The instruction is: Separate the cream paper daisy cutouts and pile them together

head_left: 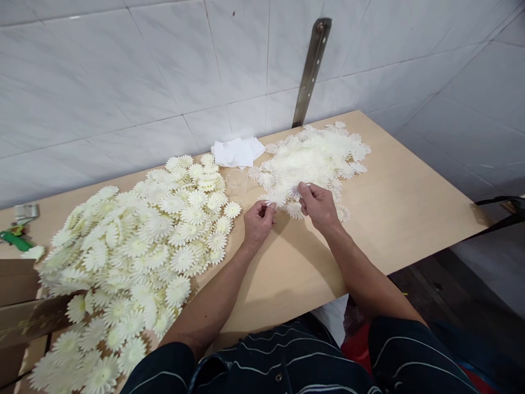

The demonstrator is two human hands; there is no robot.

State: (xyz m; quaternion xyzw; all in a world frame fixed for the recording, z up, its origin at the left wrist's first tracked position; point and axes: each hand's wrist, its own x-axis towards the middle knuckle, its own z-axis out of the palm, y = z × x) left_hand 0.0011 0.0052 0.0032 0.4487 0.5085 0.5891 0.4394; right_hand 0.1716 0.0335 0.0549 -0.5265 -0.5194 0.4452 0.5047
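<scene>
The left hand [259, 221] has thumb and fingers clamped on the edge of a white flower [277, 197] at the near side of the right pile [322, 156], with the right hand [318, 205] just beside it, fingers curled together (can't tell on what), probably that close to control thin petals. Count-wise: two hands, two piles, way too many blooms to number, the left pile [143, 230] likely set apart so they don't mix. One clear dish [237, 181] sits between, near some white papers [238, 152], sheets uncountable.
</scene>
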